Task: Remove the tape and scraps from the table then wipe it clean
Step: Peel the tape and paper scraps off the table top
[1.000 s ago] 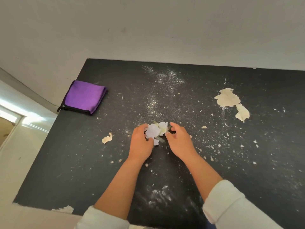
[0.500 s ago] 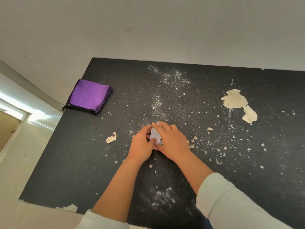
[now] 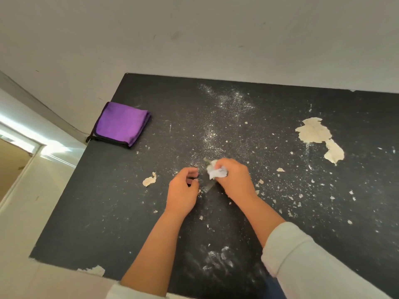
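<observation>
My right hand [image 3: 234, 180] grips a crumpled wad of white scraps and clear tape [image 3: 216, 172] just above the black table [image 3: 129, 212]. A strip of tape [image 3: 208, 187] trails down from the wad toward the tabletop. My left hand [image 3: 182, 192] hovers just left of it with fingers loosely curled, holding nothing I can see. Fine white powder and small chips are scattered over the table's middle and right. A folded purple cloth [image 3: 121, 124] lies at the table's far left corner.
Two large cream patches [image 3: 315, 131] mark the surface at the right, a smaller cream patch [image 3: 149, 180] sits left of my hands, and another cream patch [image 3: 95, 270] is at the near edge. A white wall runs behind the table. The floor drops away at the left.
Both hands pressed the scraps together a moment ago. Now my right hand has taken the wad alone and my left hand has drawn back to the left.
</observation>
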